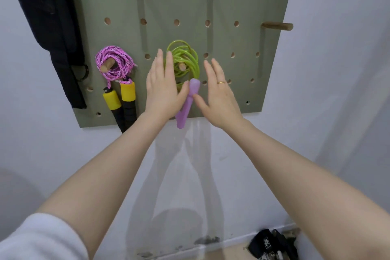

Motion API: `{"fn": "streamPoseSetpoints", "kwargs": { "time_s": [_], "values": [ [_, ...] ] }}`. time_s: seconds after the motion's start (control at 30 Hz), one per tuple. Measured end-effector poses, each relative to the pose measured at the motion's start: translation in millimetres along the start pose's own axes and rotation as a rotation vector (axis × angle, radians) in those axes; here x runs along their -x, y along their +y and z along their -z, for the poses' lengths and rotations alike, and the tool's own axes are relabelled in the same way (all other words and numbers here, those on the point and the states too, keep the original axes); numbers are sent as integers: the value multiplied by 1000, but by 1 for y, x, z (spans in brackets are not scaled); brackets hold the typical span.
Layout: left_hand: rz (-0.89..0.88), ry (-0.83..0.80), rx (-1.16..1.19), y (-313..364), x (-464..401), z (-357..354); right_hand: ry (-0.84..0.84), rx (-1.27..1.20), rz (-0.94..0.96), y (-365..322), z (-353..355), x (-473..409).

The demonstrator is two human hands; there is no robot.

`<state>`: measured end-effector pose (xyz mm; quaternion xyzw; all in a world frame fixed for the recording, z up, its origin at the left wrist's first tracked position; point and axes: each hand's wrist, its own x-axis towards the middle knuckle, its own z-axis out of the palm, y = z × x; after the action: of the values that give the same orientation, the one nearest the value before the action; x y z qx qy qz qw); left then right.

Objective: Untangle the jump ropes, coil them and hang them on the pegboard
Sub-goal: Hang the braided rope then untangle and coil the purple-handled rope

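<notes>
Wall (337,91), pale, takes up most of the view. Fixed to it, the green pegboard (242,82), rows of holes, several wooden pegs sticking out; three upper ones carry nothing.

Black strap or bag (48,17) hangs along the board's left edge, not part of the job as far as I can judge.

Both forearms reach up from below. Left hand (162,88) flat, fingers straight and together, laid over the left side of the green rope coil (185,59). Right hand (219,95) also spread, fingers straight, gripping nothing; its thumb touches or nearly touches the purple handle (186,103). Gold ring on one finger. Reads as steadying, both palms bracketing the coil so it settles on its peg (182,67) and doesn't slide off.

Green coil is looped over that peg, lower middle of the board; purple handle hangs straight down from it, past the board's bottom edge. A second handle, if any, is hidden behind the left hand.

Pink rope (114,63) is coiled on the peg to the left, yellow-and-black handles (121,99) dangling side by side. Weight of the handles keeps both coils hanging plumb.

Judgement: both ropes hung, task close to done.

Dark clutter on the floor (272,245), lower right, too small to identify.
</notes>
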<state>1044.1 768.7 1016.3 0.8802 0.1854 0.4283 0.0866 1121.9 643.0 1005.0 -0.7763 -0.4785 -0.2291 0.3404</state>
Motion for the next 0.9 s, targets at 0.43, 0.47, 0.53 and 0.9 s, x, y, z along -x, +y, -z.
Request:
{"fn": "streamPoseSetpoints", "kwargs": {
  "time_s": [0.43,0.47,0.53,0.9],
  "values": [
    [-32,-27,-77,8,39,9,-154,207,92,1,30,22],
    [-56,-45,-104,7,38,9,-165,219,111,1,30,23],
    [-82,-76,-158,5,34,10,-181,244,171,1,31,21],
    [-134,-134,-211,-17,-5,-6,-279,406,135,3,4,-21]
  ]
}}
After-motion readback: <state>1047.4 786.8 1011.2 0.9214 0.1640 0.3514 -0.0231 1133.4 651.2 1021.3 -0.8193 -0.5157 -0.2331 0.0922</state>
